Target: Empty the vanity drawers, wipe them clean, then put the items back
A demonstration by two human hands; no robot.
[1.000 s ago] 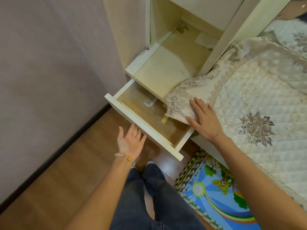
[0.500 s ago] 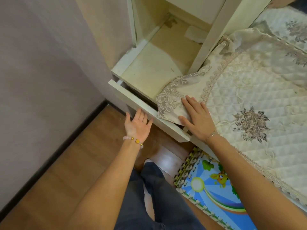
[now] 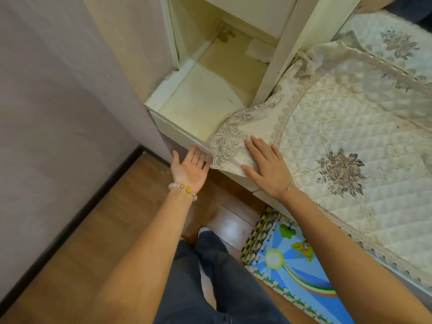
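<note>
Now the drawer [image 3: 178,134] sits closed, its white front under the left end of the bench [image 3: 198,101]. The left hand [image 3: 190,168] is palm up, its grip open, with straight fingertips touching the front's lower edge and holding nothing. The right hand [image 3: 268,167], grip also open, presses flat on the corner of the lace cloth [image 3: 327,127]. Below are the wooden floor [image 3: 93,230] and a colourful play mat [image 3: 292,270]
</note>
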